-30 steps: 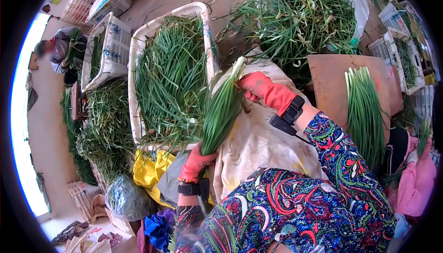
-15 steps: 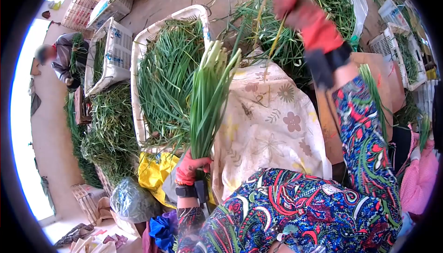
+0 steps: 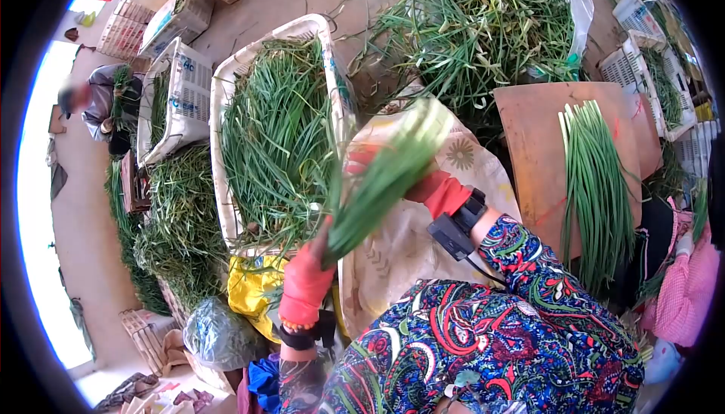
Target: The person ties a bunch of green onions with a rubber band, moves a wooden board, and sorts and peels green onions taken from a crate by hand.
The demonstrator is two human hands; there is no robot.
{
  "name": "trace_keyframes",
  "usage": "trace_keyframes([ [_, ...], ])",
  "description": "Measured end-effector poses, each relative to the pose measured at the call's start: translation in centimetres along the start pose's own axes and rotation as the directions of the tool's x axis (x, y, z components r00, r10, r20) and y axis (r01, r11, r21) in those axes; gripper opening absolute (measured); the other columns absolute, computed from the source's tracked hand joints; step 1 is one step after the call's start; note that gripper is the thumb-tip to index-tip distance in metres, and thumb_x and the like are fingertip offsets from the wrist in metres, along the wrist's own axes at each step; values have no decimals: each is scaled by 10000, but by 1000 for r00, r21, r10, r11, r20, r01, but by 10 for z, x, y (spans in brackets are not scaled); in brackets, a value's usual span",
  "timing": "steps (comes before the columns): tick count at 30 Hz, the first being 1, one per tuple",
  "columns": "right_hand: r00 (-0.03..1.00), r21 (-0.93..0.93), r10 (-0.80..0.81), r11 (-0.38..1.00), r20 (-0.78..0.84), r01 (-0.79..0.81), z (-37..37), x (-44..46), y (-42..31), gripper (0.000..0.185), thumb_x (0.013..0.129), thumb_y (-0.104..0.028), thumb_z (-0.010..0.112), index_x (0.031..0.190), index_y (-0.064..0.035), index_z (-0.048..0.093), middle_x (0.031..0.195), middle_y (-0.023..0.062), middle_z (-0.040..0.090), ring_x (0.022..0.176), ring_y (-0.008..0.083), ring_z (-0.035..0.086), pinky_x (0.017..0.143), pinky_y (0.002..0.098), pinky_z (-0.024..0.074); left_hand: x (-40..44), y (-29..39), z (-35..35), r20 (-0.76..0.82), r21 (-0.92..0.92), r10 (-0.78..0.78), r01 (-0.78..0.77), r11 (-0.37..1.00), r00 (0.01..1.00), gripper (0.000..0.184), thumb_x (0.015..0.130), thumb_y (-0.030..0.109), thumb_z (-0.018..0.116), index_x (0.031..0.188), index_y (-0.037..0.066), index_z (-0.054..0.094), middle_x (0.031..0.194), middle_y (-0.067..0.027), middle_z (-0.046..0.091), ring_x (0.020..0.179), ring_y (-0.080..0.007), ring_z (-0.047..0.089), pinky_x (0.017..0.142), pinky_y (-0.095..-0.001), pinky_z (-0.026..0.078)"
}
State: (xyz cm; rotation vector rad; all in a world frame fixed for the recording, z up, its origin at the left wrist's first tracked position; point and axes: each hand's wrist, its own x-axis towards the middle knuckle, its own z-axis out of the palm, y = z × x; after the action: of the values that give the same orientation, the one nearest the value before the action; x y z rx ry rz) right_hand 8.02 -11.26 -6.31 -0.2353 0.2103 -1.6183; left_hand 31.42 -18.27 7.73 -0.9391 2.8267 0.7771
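Note:
A bunch of green chives [image 3: 381, 195], pale at the stem ends, slants up to the right over my lap, its upper end blurred. My left hand [image 3: 306, 282], in a red glove, is closed around its lower leafy end. My right hand [image 3: 440, 192], also red-gloved, reaches behind the bunch at mid-length. Its fingers are blurred and partly hidden, so I cannot tell whether they grip the stems. A pale flowered cloth [image 3: 393, 263] covers my lap beneath both hands. Left of the bunch stands a white crate [image 3: 220, 142] filled with loose chives [image 3: 276, 127].
To the right, a brown board [image 3: 529, 138] carries a neat row of chives [image 3: 596, 187]. A large loose heap [image 3: 483, 29] lies ahead on plastic. More greens [image 3: 181, 218] and a white crate [image 3: 189, 93] are at left, near another person [image 3: 102, 101].
My right hand has come down from the upper right, over the heap, to behind the bunch. The bunch has tilted from nearly upright to the right. The board's chives are now uncovered.

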Motion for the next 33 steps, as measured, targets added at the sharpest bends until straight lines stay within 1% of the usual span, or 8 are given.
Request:
trace_keyframes([
  [11,970,516,100,832,221,-203,20,-22,-39,829,811,-639,338,1339,-5,257,1338,163,352,1139,282,457,999,381,329,-20,2,20,300,-315,204,-105,943,932,756,713,129,643,1363,183,260,1067,-162,538,885,-327,568,744,-359,461],
  [15,962,447,94,871,258,-205,49,-17,-50,811,810,-612,390,1332,-3,271,1281,189,414,1071,269,512,962,374,377,12,-25,-38,364,-622,-110,330,710,925,705,685,216,683,1304,73,378,1137,-122,555,1033,-182,524,858,-280,423],
  [20,983,436,93,886,160,-155,75,-8,-54,812,825,-576,406,1367,-25,161,1286,220,395,1100,320,488,982,432,345,99,2,2,387,-829,329,168,533,861,783,722,482,623,1280,-7,371,1184,-113,508,1084,-191,469,956,-315,338],
  [23,996,184,1,983,92,-18,85,-2,-70,777,838,-542,417,1359,-13,186,1192,156,513,1101,223,503,991,375,345,112,14,39,608,-790,492,411,455,624,864,694,577,614,1270,-22,377,1174,-93,507,1075,-186,461,944,-297,333],
  [25,996,156,93,984,-1,-91,80,-1,-88,526,884,-280,489,1274,38,340,800,45,622,829,168,594,868,290,439,104,22,38,661,-750,480,538,385,577,786,726,489,630,1268,-22,377,1159,-79,514,1061,-161,463,935,-283,331],
  [28,961,-259,38,959,-273,-111,99,5,-111,419,870,-156,476,1198,92,393,557,-48,358,476,58,328,641,203,423,84,27,29,663,-732,496,625,271,561,813,674,440,696,1267,-14,376,1147,-68,522,1036,-157,477,920,-268,339],
  [31,928,-464,-172,886,-330,-1,91,22,-147,305,805,-63,396,1055,83,491,534,-63,438,399,49,301,463,224,362,60,16,32,655,-725,569,627,286,498,704,717,303,685,1266,-15,380,1179,-76,514,1059,-157,473,933,-266,335],
  [33,903,-694,-400,694,-154,189,72,37,-215,314,844,-249,458,956,36,531,897,60,505,650,118,466,654,239,432,36,-2,36,782,-590,431,759,277,450,664,720,282,678,1247,-18,410,1187,-80,512,1068,-153,463,942,-261,320],
])
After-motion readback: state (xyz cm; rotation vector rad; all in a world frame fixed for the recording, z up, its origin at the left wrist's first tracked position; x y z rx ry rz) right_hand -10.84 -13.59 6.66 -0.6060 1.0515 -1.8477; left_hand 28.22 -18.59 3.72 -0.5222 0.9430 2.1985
